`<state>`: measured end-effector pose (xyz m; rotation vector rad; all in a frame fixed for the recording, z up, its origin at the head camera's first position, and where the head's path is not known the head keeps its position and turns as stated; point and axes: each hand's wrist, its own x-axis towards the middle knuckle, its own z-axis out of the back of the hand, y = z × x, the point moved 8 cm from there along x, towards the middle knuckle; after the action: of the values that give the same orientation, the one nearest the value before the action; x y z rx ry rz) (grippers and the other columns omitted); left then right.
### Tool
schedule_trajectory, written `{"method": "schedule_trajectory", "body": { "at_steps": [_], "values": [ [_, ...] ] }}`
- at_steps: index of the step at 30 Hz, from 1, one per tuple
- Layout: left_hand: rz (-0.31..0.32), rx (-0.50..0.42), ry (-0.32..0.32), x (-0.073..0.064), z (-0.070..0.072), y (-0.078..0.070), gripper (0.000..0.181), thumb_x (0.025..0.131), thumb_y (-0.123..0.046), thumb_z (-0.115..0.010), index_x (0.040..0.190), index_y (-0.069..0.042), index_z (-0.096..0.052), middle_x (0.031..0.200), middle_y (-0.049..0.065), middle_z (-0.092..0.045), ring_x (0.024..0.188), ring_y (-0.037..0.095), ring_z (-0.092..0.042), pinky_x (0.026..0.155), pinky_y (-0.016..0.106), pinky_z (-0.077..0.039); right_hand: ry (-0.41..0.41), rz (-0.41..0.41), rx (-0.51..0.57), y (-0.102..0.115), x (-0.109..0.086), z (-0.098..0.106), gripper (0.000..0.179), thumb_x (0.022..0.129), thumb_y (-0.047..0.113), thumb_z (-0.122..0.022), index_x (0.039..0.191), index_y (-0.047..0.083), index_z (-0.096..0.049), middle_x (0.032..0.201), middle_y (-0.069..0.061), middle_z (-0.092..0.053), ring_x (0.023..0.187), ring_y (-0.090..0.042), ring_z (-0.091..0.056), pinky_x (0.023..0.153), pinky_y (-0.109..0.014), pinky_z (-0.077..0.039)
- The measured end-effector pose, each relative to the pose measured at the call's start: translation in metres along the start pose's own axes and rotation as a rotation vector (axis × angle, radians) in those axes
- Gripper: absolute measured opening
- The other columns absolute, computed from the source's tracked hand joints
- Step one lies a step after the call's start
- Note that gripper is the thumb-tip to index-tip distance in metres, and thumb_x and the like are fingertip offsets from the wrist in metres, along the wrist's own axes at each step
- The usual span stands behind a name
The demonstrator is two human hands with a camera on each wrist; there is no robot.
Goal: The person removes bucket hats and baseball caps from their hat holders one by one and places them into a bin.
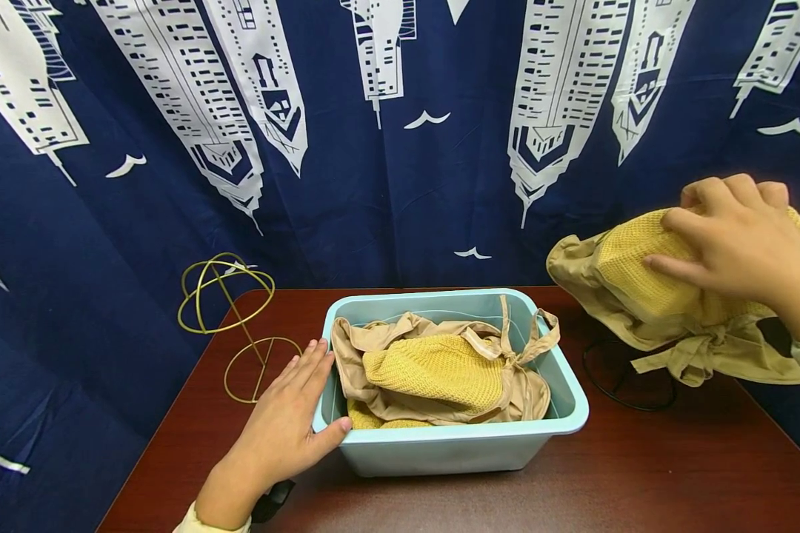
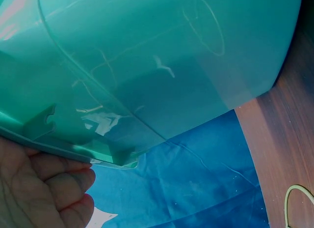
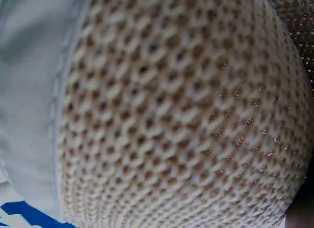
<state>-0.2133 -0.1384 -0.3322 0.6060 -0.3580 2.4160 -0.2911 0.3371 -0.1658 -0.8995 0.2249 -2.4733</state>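
Note:
My left hand [image 1: 287, 422] rests at the left rim of a light blue plastic bin [image 1: 440, 448], fingers straight along the edge and thumb over the front corner. Inside the bin lies a yellow knitted sun hat [image 1: 440, 370] with a tan cloth brim and a tied ribbon; more yellow knit shows beneath it. At the right, my right hand [image 1: 740, 237] grips the crown of a similar yellow sun hat [image 1: 633, 259] from above. Its tan brim and bow hang down above the table. In the right wrist view the knitted crown [image 3: 186, 115] fills most of the picture, hiding the fingers.
A bare gold wire stand [image 1: 264, 363] with a round base and domed top stands left of the bin. Under the held hat, a black wire ring [image 1: 630, 403] lies on the dark red wooden table [image 1: 607, 481]. A navy curtain [image 1: 400, 185] with white buildings hangs behind.

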Motion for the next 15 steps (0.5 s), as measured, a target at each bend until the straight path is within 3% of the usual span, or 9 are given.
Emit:
{"method": "schedule_trajectory", "body": {
  "at_steps": [8,11,15],
  "values": [
    [0.0,0.0,-0.001,0.0,0.0,-0.001,0.081,0.086,-0.047,-0.066,0.143,0.008,-0.046,0.152,0.023,-0.039,0.144,0.035,-0.032,0.112,0.053,-0.032,-0.106,0.072,0.03,0.029,0.025,0.028,0.06,0.082,0.072,-0.057,0.092,0.013,-0.055,0.108,-0.02,-0.047,0.098,-0.051,-0.038,0.072,-0.065,-0.027],
    [-0.002,0.001,-0.002,0.0,0.0,-0.001,0.081,0.086,-0.047,-0.066,0.143,0.008,-0.047,0.152,0.023,-0.04,0.144,0.035,-0.033,0.112,0.053,-0.032,-0.151,0.095,0.035,0.041,0.033,0.04,0.07,0.085,0.08,-0.043,0.092,0.012,-0.055,0.108,-0.021,-0.047,0.097,-0.051,-0.039,0.071,-0.066,-0.026],
    [-0.006,0.003,-0.005,0.0,0.001,-0.001,0.081,0.086,-0.046,-0.067,0.142,0.008,-0.047,0.152,0.024,-0.04,0.143,0.036,-0.034,0.112,0.053,-0.032,-0.242,0.172,0.035,0.064,0.044,0.058,0.074,0.089,0.08,-0.032,0.089,0.009,-0.054,0.106,-0.023,-0.048,0.094,-0.051,-0.039,0.069,-0.065,-0.026]
  ]
}}
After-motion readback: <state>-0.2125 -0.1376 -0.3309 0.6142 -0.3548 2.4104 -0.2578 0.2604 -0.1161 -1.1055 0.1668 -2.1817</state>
